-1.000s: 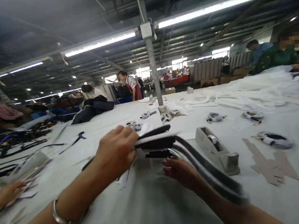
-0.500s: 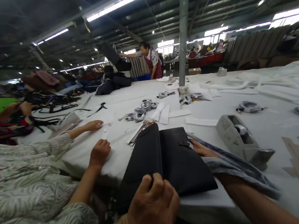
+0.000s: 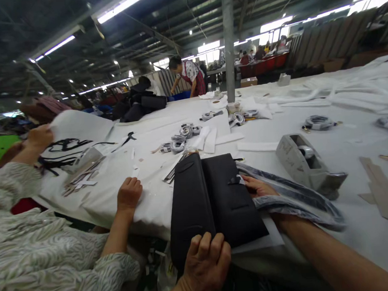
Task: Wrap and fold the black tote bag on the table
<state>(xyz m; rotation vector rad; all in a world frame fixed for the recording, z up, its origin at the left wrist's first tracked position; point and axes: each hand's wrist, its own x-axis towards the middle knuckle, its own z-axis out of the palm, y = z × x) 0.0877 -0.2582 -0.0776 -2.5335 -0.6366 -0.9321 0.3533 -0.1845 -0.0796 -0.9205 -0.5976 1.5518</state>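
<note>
A black bag (image 3: pixel 231 196) lies at the table's front edge, with a smooth panel (image 3: pixel 191 204) on its left side. At the lower edge of that panel, my left hand (image 3: pixel 206 263) grips the bag with curled fingers. My right hand (image 3: pixel 258 186) is at the bag's right edge, beside a small dark tab (image 3: pixel 236 180) with a bit of white on it. Its fingertips are partly hidden by the bag. A plastic-wrapped strap (image 3: pixel 300 218) loops around my right wrist and lies out to the right on the table.
A grey tape dispenser (image 3: pixel 308 165) stands to the right, near cardboard pieces (image 3: pixel 385 188). Several coiled grey straps (image 3: pixel 319 123) are scattered over the white-covered table (image 3: pixel 141 158). To my left, a co-worker's hand (image 3: pixel 129 194) rests on the table edge. A metal post (image 3: pixel 229 44) rises behind.
The bag has turned slightly, and my left hand has shifted along its lower edge. The co-worker beside me has raised a white sheet at the left. The person across the table has lowered a black item.
</note>
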